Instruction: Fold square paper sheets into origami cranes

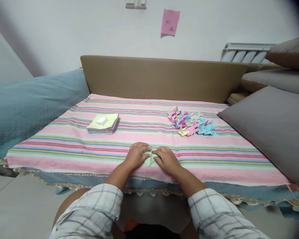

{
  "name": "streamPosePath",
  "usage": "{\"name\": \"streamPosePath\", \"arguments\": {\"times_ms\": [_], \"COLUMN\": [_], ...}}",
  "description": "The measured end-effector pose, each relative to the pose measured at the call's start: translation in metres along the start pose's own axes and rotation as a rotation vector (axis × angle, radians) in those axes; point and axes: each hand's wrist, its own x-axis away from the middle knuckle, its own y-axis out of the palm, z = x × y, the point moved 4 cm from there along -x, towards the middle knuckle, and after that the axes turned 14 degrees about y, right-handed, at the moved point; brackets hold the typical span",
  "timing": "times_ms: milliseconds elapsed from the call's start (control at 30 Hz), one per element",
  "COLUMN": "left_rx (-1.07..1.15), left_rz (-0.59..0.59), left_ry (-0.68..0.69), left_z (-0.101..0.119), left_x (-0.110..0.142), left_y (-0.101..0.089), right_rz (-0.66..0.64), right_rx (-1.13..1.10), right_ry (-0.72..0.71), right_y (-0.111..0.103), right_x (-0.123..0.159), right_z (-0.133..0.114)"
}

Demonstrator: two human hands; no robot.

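Observation:
A light green folded paper [149, 161] lies near the front edge of the striped cloth, with its lower corner pointing at me. My left hand [137, 155] grips its left side, thumb and fingers bent over the paper. From the right, my right hand [167, 160] holds the other side, its thumb and index finger close to the middle crease. Both hands partly cover the paper, so its full outline is hidden. Beyond them to the right lies a group of folded paper cranes [193, 123] in pink, purple, yellow, green and blue.
A stack of coloured paper [103, 128] with a small white box [102, 120] on top sits to the left on the striped cloth [139, 131]. A blue-covered armrest [40, 103] bounds the left, grey cushions [269, 129] the right, and a brown backrest [159, 78] the far side.

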Motion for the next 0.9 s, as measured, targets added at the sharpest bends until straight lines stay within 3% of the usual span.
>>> {"name": "streamPosePath", "arguments": {"times_ms": [300,900], "left_rx": [0.11,0.042], "left_rz": [-0.16,-0.154], "left_ry": [0.061,0.1], "left_z": [0.002,0.011], "left_x": [0.005,0.009], "left_y": [-0.009,-0.006], "right_rz": [-0.014,-0.02], "right_rx": [-0.01,-0.015], "right_ry": [0.002,-0.004], "right_y": [0.0,-0.001], "right_x": [-0.001,-0.002], "right_z": [0.001,0.001]}}
